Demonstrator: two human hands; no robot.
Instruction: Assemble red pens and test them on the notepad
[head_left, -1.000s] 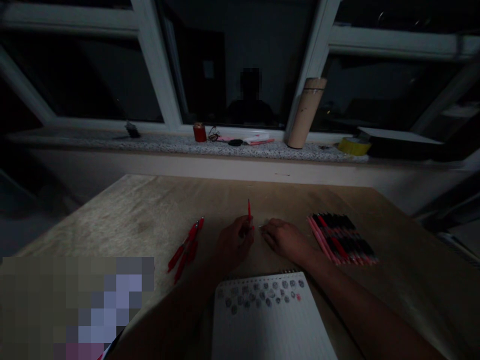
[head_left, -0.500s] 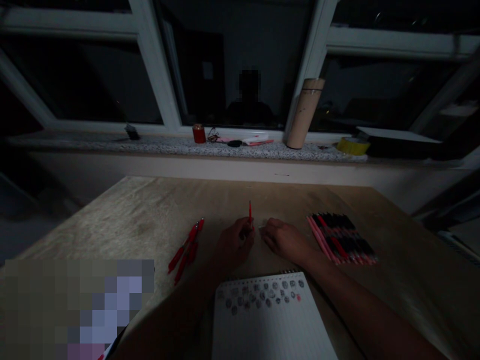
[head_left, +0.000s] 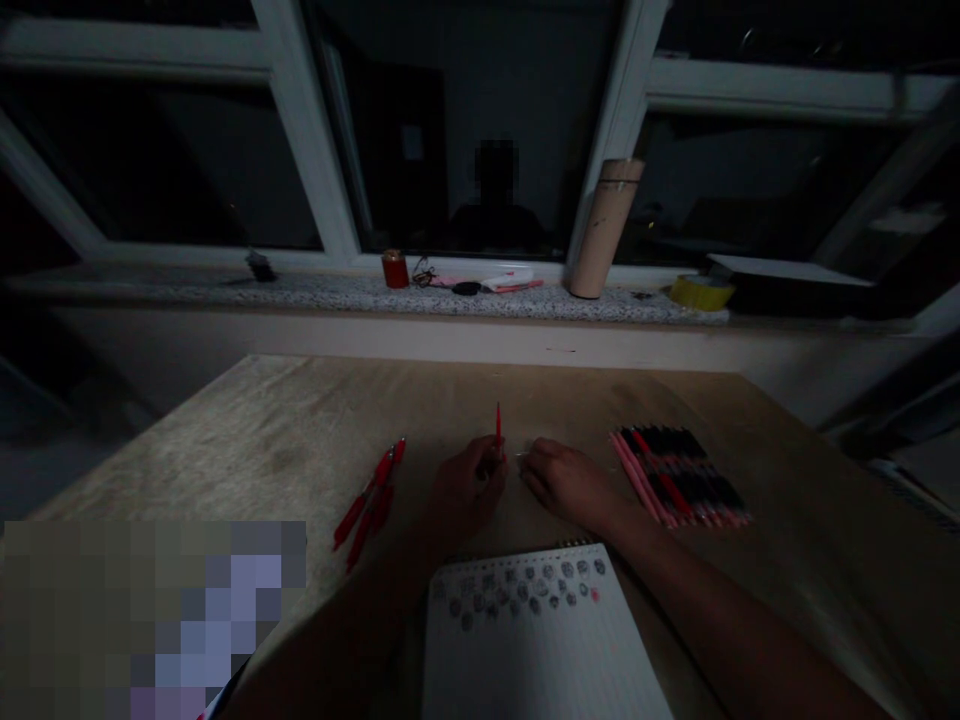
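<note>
My left hand (head_left: 471,485) is closed around a slim red pen refill (head_left: 499,425), which stands upright with its thin end up. Close by on the right, my right hand (head_left: 559,475) rests low over the table with its fingers curled. A small clear piece (head_left: 523,455) shows at its fingertips; its kind is too dim to tell. Left of my hands lie several red pens (head_left: 373,500). A spiral notepad (head_left: 540,640) with rows of dark scribbles and one red scribble lies between my forearms.
A row of black, red and pink pens (head_left: 679,475) lies on the table (head_left: 300,400) at the right. On the windowsill (head_left: 330,290) stand a red jar (head_left: 394,270), a beige flask (head_left: 607,230) and a roll of yellow tape (head_left: 701,291). The lower left is blurred out.
Both hands keep almost the same pose, and the refill stays upright in my left hand. The whole view has shifted very slightly.
</note>
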